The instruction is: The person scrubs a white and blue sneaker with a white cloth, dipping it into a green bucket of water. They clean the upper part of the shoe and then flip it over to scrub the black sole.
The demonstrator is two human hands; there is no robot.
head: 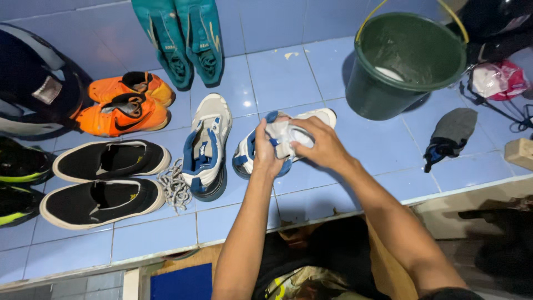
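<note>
A white and blue sneaker (317, 118) lies on its side on the blue tiled floor (277, 72). My left hand (265, 151) grips its tongue and upper edge. My right hand (320, 145) presses a small white cloth (284, 135) into the shoe's opening. The matching sneaker (208, 145) stands to the left, unlaced, with a loose bundle of grey-white laces (173, 186) beside it.
A green bucket (408, 61) with a yellow handle stands at the back right. A grey sock or cloth (452, 133) lies near it. To the left are black slip-ons (105, 180), orange shoes (125, 103) and teal boots (186, 39). The tiled step's edge runs close to me.
</note>
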